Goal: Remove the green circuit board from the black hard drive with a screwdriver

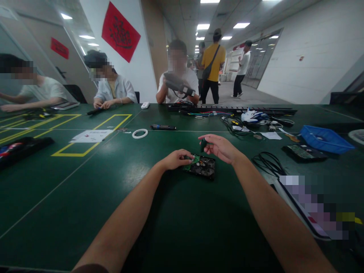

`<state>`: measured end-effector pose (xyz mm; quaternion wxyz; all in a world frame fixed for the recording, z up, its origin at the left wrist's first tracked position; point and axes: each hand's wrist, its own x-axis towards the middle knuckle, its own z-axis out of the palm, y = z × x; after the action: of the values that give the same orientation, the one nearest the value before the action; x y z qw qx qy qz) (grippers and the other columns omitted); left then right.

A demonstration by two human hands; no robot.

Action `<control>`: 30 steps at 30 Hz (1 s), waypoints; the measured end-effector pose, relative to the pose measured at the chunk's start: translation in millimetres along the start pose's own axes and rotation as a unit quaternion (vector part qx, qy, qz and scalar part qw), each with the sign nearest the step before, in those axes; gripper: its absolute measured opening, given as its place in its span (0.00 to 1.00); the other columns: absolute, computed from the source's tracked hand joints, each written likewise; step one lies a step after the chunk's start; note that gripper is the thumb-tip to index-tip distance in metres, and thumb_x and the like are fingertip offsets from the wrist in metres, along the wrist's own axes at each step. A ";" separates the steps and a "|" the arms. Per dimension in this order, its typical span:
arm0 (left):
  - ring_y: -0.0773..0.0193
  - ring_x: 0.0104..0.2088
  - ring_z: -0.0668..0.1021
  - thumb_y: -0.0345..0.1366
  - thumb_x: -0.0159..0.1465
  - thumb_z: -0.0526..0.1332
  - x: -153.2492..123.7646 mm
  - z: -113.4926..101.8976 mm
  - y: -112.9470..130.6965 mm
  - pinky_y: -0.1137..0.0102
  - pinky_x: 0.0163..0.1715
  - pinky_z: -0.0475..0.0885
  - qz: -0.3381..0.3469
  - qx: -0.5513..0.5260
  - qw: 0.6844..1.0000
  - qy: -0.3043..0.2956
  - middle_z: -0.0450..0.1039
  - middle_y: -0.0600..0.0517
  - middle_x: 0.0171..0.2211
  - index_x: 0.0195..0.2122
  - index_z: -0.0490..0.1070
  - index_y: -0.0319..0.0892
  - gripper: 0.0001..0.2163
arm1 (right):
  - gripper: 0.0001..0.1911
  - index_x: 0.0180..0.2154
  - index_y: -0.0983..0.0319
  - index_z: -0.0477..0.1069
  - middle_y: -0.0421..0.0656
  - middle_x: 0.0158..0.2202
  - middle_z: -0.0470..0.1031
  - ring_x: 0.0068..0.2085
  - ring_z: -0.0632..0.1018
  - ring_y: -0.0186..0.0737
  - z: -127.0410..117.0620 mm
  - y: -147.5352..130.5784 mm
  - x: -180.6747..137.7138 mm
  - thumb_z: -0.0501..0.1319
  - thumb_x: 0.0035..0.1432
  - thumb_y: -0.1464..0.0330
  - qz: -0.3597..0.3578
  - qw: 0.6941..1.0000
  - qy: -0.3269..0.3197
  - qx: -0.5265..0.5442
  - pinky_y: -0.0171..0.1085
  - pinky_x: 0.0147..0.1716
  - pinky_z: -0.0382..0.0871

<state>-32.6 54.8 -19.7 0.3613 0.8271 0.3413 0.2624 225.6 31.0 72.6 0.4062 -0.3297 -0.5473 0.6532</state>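
Green circuit board (195, 161) on a black rectangular device (208, 169) could scratch if the slender dark-handled tool (203, 145), pinched in the right hand (219, 147), slips; the left hand's (176, 159) grip is unclear.

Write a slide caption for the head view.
Left hand on a black device, right hand holding a small dark tool over it, at a green table.

Wht wall (308, 57), gry flr (253, 98), clg lts (203, 27) on (several).

The device (209, 168) lay on the table (184, 227) — a ring (146, 132) beyond it leftward, a basket (327, 140) off to its right.
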 end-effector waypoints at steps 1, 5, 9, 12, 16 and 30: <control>0.67 0.32 0.71 0.45 0.63 0.67 0.1 0.0 0.4 0.70 0.34 0.68 -0.004 0.002 1.000 -0.002 0.74 0.49 0.51 0.50 0.79 0.47 0.16 | 0.11 0.46 0.61 0.77 0.48 0.43 0.78 0.32 0.76 0.35 0.1 0.0 -0.3 0.65 0.62 0.66 0.000 1.000 -0.004 -0.002 0.34 0.29 0.71; 0.67 0.33 0.71 0.44 0.63 0.67 0.7 0.1 1.1 0.70 0.35 0.68 -0.012 0.003 1.000 -0.003 0.74 0.49 0.51 0.50 0.79 0.47 0.15 | 0.11 0.44 0.61 0.76 0.47 0.41 0.78 0.33 0.78 0.36 0.8 0.4 -1.1 0.67 0.61 0.65 0.000 1.000 -0.015 -0.002 0.35 0.31 0.73; 0.67 0.33 0.71 0.43 0.63 0.67 0.7 0.7 -0.3 0.70 0.35 0.68 -0.002 0.007 1.000 0.000 0.74 0.49 0.51 0.50 0.79 0.47 0.15 | 0.11 0.43 0.61 0.74 0.48 0.47 0.78 0.33 0.78 0.36 1.8 0.1 -2.5 0.68 0.60 0.64 0.002 1.000 -0.022 -0.002 0.36 0.32 0.73; 0.67 0.33 0.71 0.43 0.63 0.68 0.7 1.1 -1.0 0.70 0.35 0.68 -0.003 0.005 1.000 0.000 0.74 0.49 0.51 0.50 0.79 0.47 0.15 | 0.12 0.42 0.60 0.72 0.49 0.47 0.79 0.33 0.77 0.36 2.6 -0.8 -3.7 0.69 0.59 0.64 0.006 1.000 -0.018 -0.023 0.36 0.29 0.72; 0.67 0.33 0.71 0.44 0.63 0.68 1.4 1.1 -0.4 0.70 0.35 0.68 -0.017 -0.003 1.000 -0.001 0.74 0.49 0.51 0.49 0.79 0.47 0.15 | 0.12 0.45 0.59 0.73 0.47 0.44 0.80 0.30 0.75 0.35 3.5 -2.6 -4.7 0.68 0.60 0.63 0.011 0.998 -0.013 -0.054 0.35 0.25 0.68; 0.69 0.31 0.70 0.43 0.63 0.67 0.6 0.7 -1.7 0.71 0.33 0.68 -0.006 -0.005 1.000 0.002 0.73 0.49 0.52 0.50 0.79 0.48 0.15 | 0.07 0.35 0.62 0.79 0.44 0.34 0.77 0.25 0.68 0.31 -0.4 -0.1 1.0 0.67 0.54 0.67 -0.037 0.992 0.050 -0.113 0.33 0.21 0.58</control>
<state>-32.4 55.8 -21.3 0.3664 0.8229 0.3455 0.2633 225.5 32.0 72.6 0.4173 -0.3849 -0.6085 0.5545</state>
